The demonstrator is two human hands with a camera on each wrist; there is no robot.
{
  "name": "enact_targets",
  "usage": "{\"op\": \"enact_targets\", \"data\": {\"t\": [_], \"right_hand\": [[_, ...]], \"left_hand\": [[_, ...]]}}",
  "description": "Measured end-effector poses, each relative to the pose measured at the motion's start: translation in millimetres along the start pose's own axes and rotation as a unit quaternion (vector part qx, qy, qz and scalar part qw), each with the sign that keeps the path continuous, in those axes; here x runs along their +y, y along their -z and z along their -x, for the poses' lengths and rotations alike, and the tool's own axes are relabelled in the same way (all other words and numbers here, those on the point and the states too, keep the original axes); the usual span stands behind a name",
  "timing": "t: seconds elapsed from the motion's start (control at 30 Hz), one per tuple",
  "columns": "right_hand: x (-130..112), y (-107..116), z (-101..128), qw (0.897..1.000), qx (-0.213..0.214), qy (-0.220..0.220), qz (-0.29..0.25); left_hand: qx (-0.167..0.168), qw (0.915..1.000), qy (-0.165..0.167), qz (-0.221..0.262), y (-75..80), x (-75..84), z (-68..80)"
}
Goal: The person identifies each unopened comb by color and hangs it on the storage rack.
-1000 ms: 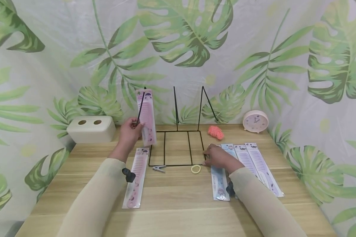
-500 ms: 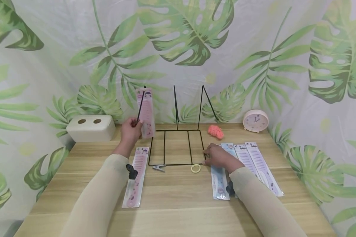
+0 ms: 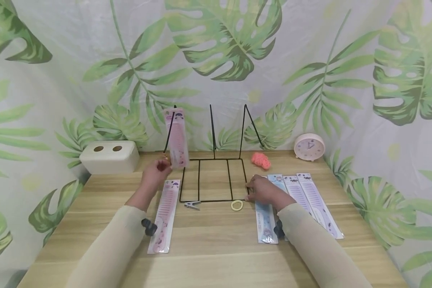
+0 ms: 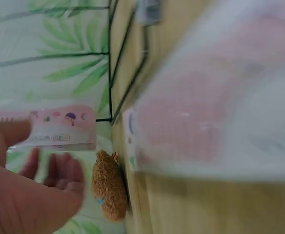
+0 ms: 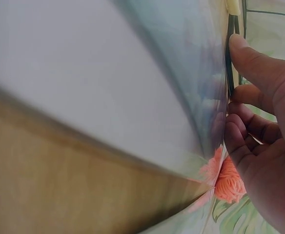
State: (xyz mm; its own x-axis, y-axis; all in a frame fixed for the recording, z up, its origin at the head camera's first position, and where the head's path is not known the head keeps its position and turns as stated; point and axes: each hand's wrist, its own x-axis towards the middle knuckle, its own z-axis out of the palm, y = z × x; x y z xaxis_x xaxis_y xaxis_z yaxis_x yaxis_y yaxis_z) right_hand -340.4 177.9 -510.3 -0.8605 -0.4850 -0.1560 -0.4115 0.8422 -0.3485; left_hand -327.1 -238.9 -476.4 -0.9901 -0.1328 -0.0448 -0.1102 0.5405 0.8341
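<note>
Hands, two, both in long cream sleeves. Left hand point(image 3: 155, 173): raised just off the worktop point(image 3: 216, 248), fingers loose and spread, holding nothing; it sits just below the lower end of a pink packaged comb point(image 3: 176, 138), and the head view does not settle whether the fingertips touch it. Right hand point(image 3: 264, 190): resting low, fingers curled, thumb and forefinger pinching the front right corner of the wire rack point(image 3: 213, 180); the right wrist view shows the black wire between thumb point(image 5: 252, 61) and fingers.

Wire rack: black, flat grid base on the worktop, thin uprights rising at the back. The pink packaged comb stands upright, leaning against the leftmost upright.

Second pink comb pack point(image 3: 164, 216): flat on the worktop, left of the rack, under the left forearm.

Blue comb pack point(image 3: 266, 224): flat, partly under the right wrist; two pale lilac comb packs point(image 3: 317, 204) lie just beside it to the right.

Metal clip point(image 3: 192, 205): at the rack's front left corner.
Yellow hair ring point(image 3: 237, 205): just before the rack's front edge.
Orange hair ties point(image 3: 261, 160): small heap, right of the rack.
Pink clock point(image 3: 309, 147): back right.
Cream box with two holes point(image 3: 109, 157): back left.
</note>
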Motion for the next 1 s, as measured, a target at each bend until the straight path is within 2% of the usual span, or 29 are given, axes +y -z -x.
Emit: {"op": "enact_targets", "data": {"t": [0.03, 0.07, 0.17, 0.23, 0.33, 0.5, 0.6, 0.83, 1.0], "right_hand": [[0.6, -0.2, -0.1, 1.0, 0.001, 0.002, 0.002], [0.6, 0.2, 0.1, 1.0, 0.002, 0.004, 0.002], [0.4, 2.3, 0.8, 1.0, 0.005, 0.007, 0.003], [0.1, 3.4, 1.2, 1.0, 0.004, 0.007, 0.004], [-0.8, 4.0, 1.7, 1.0, 0.004, 0.009, 0.006], [-2.2, 3.0, 2.1, 1.0, 0.003, 0.015, 0.004], [-2.2, 2.3, 2.1, 1.0, 0.002, 0.013, 0.006], [-2.3, 1.1, 1.3, 1.0, -0.001, 0.011, 0.006], [-1.2, 0.7, 0.7, 1.0, -0.002, 0.005, 0.009]], "left_hand": [[-0.026, 0.9985, -0.003, -0.048, -0.7, -3.5, 8.1], [-0.049, 0.9934, -0.008, -0.103, -1.9, -6.5, 16.7], [-0.097, 0.9636, -0.015, -0.249, -7.5, -12.0, 42.3], [-0.11, 0.9483, 0.005, -0.297, -11.9, -13.8, 57.3], [-0.111, 0.9382, 0.023, -0.327, -16.3, -16.4, 73.5], [-0.091, 0.9307, 0.024, -0.353, -16.6, -23.2, 88.5], [-0.086, 0.9322, 0.024, -0.351, -10.0, -27.6, 92.8], [-0.103, 0.9311, 0.042, -0.348, 27.3, -39.2, 95.6], [-0.126, 0.9335, 0.083, -0.325, 48.5, -50.0, 93.6]]}}
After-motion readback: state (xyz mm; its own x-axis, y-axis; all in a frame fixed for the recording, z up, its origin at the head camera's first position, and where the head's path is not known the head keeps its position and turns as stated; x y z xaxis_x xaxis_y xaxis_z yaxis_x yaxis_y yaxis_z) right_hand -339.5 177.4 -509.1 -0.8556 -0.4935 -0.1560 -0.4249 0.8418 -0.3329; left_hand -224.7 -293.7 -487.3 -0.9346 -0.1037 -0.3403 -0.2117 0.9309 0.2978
